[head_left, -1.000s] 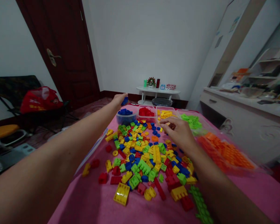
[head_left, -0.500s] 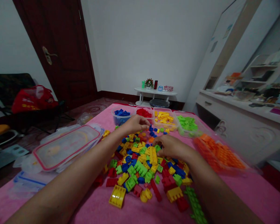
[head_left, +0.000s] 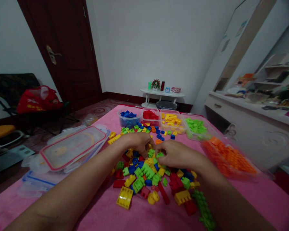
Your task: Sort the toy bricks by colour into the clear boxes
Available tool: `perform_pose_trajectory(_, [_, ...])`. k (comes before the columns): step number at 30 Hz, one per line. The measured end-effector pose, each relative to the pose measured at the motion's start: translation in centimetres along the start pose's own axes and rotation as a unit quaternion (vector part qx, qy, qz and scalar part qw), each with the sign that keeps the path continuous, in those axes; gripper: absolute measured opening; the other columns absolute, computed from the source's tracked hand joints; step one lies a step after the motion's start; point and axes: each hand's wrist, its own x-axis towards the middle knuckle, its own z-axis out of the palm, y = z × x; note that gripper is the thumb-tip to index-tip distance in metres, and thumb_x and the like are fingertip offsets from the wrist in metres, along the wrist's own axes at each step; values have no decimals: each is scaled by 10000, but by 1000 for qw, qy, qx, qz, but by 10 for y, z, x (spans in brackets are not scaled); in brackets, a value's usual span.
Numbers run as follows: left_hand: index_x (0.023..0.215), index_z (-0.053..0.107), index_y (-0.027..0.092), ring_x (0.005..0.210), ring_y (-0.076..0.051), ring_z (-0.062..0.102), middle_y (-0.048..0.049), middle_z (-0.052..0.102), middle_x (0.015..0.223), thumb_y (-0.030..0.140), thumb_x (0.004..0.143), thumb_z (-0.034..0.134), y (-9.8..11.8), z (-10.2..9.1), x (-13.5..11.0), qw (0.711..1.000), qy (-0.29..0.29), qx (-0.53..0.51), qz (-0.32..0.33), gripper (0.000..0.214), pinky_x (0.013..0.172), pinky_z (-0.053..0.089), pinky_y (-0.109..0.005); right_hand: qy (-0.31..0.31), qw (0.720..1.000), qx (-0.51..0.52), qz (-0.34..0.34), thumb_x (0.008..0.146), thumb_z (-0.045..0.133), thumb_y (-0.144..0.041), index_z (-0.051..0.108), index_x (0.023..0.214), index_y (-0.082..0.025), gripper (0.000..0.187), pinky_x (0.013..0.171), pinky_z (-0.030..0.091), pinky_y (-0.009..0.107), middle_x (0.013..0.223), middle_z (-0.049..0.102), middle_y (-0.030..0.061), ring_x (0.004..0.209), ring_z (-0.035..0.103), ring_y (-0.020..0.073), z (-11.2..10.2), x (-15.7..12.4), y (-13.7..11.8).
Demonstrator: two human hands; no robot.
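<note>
Over the middle of a mixed heap of plastic building blocks [head_left: 148, 171], my two hands are close together. My left hand [head_left: 141, 143] reaches down into the heap with its fingers curled among yellow and green pieces. Its fingertips are partly hidden, so what they pinch is unclear. Just to its right, my right hand [head_left: 174, 152] is closed with bent fingers round a green building block [head_left: 160, 155]. Nearer me lie a yellow arched block [head_left: 124, 197], a long red bar [head_left: 163, 193] and a long green studded strip [head_left: 204, 210].
Along the far edge stand tubs of blue [head_left: 128, 121], red [head_left: 151, 122], yellow [head_left: 172, 128] and green blocks [head_left: 197, 136]. An orange-block tub [head_left: 231, 160] is at the right. Stacked clear lids [head_left: 73, 147] lie left on the pink cloth [head_left: 96, 213].
My left hand has come back from the far small blue pieces and down into the heap. My right hand has shifted slightly toward it. The view has tilted a little.
</note>
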Motion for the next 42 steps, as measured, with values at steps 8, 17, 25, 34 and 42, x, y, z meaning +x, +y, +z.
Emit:
perform_pose_trajectory(8, [835,700,152,567,-90,549,9,666,693,139,611,575,-2,9,8,997,68,-34,-4,256,484,361,-149,141,983,-11,115,678,529,-255,675,757,-190,178,535,295,239,719,644,47,628,534,146,-1,12,28])
perform_pose_trajectory(17, [911,713,164,676,-121,604,-23,710,828,274,640,677,3,-7,-4,998,57,-11,12,295,571,403,-166,253,956,148,32,714,497,-278,668,743,-163,208,503,320,223,628,606,9,552,496,118,6,24,39])
perform_pose_trajectory(25, [1088,657,226,723,-141,596,-21,695,896,344,643,706,22,-3,-4,993,2,118,14,464,574,393,-192,252,956,144,28,712,513,-290,676,753,-160,213,510,332,228,625,603,11,567,505,127,5,23,32])
perform_pose_trajectory(34, [1005,667,250,800,-237,621,-60,678,906,244,568,703,46,7,-6,975,51,211,-38,439,657,462,-290,248,959,135,30,716,514,-287,691,809,-151,242,520,331,227,663,626,17,575,505,124,4,21,28])
perform_pose_trajectory(42, [923,718,229,777,-228,615,-80,688,833,151,621,636,49,10,-3,972,86,213,-49,323,615,422,-266,256,958,130,22,717,523,-284,697,817,-147,243,531,333,227,688,636,24,587,501,122,3,20,26])
